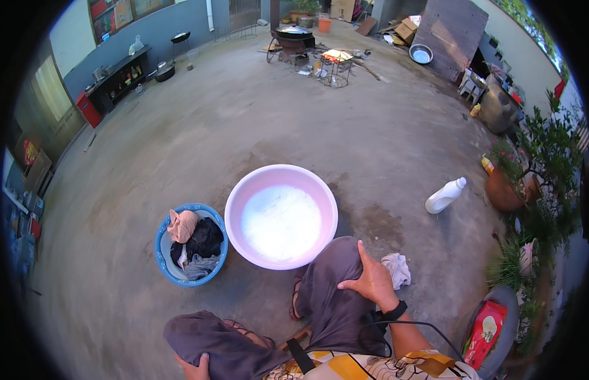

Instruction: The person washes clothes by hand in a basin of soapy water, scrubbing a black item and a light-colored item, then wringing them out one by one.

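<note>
My right hand (374,278) rests on my right knee, thumb spread from the fingers, with nothing in it. On the outer side of my left leg lies my left hand (194,368); its thumb and a finger show apart, and the rest is hidden. In front of my knees stands a pink basin (231,218) filled with white suds (281,221). A blue basin (160,248) to its left holds clothes: a peach-coloured piece (183,225), a black piece (206,237) and a grey piece (201,268). Beyond my right hand, a crumpled white cloth (397,270) lies on the concrete.
A white bottle (445,196) stands to the right. Potted plants (513,190) line the right side, near a red packet (486,332). Farther off are a stove with a pan (293,41), a wire stand (335,73), a leaning metal basin (421,54) and a dark shelf (120,79).
</note>
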A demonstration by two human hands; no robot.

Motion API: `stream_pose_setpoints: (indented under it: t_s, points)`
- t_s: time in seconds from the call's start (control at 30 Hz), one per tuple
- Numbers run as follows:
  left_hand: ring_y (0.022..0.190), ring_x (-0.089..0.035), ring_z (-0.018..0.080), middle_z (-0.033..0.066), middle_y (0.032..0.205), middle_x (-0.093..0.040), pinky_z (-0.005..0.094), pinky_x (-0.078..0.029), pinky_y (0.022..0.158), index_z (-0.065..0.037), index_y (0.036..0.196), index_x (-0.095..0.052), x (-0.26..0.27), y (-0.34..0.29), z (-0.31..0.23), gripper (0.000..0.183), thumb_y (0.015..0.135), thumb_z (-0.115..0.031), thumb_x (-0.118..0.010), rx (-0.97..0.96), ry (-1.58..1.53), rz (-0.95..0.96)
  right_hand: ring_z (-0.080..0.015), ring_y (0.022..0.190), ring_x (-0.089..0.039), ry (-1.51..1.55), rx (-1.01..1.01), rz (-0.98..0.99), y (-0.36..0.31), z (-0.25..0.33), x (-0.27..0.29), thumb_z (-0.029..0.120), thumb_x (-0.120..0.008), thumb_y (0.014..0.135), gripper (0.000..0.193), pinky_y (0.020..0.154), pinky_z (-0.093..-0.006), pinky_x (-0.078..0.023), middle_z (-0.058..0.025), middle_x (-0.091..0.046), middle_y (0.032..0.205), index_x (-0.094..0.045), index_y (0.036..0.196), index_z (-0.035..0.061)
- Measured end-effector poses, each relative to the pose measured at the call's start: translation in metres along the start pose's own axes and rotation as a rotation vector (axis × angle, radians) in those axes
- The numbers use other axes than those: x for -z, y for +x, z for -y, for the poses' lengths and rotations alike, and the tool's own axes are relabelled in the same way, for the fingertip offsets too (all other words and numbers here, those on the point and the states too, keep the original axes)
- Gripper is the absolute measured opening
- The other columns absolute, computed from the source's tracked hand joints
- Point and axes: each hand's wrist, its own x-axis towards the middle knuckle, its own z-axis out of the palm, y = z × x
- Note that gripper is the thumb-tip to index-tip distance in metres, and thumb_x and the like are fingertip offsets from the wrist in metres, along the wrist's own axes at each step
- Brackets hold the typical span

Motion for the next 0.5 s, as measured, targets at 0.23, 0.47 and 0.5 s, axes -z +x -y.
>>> stream_pose_setpoints:
  t_s: [0.23, 0.47, 0.5]
  points:
    - [0.119, -0.046, 0.032, 0.0232, 0.13, -0.046, 0.0371, -0.034, 0.102, 0.005, 0.136, -0.029, 0.005, -0.001, 0.028, 0.082, 0.076, -0.034, -0.07, 0.054, 0.048, -0.095, -0.0364, 0.105, -0.058, 0.005, -0.044, 0.131, 0.008, 0.018, 0.0, 0.047, -0.084, 0.053, 0.117, 0.086, -0.041, -0.048, -0.0252, -0.054, 0.121, -0.024, 0.142, 0.0016]
    - [0.114, -0.051, 0.0347, 0.027, 0.124, -0.049, 0.0383, -0.039, 0.097, 0.0, 0.139, -0.018, -0.001, 0.016, 0.03, 0.097, 0.069, -0.034, -0.075, -0.002, -0.046, -0.05, -0.0375, 0.1, -0.061, 0.015, -0.071, -0.043, 0.002, 0.018, 0.004, 0.033, -0.088, 0.047, 0.116, 0.085, -0.0402, -0.048, -0.0259, -0.06, 0.11, -0.027, 0.142, 0.0051]
    - [0.115, -0.051, 0.0349, 0.0277, 0.125, -0.049, 0.038, -0.038, 0.098, 0.001, 0.139, -0.017, 0.0, 0.016, 0.032, 0.098, 0.069, -0.035, -0.076, -0.006, -0.035, -0.061, -0.0376, 0.1, -0.061, 0.029, -0.061, -0.037, 0.005, 0.017, 0.0, 0.033, -0.088, 0.047, 0.116, 0.084, -0.0404, -0.048, -0.0257, -0.061, 0.109, -0.027, 0.142, 0.0055]
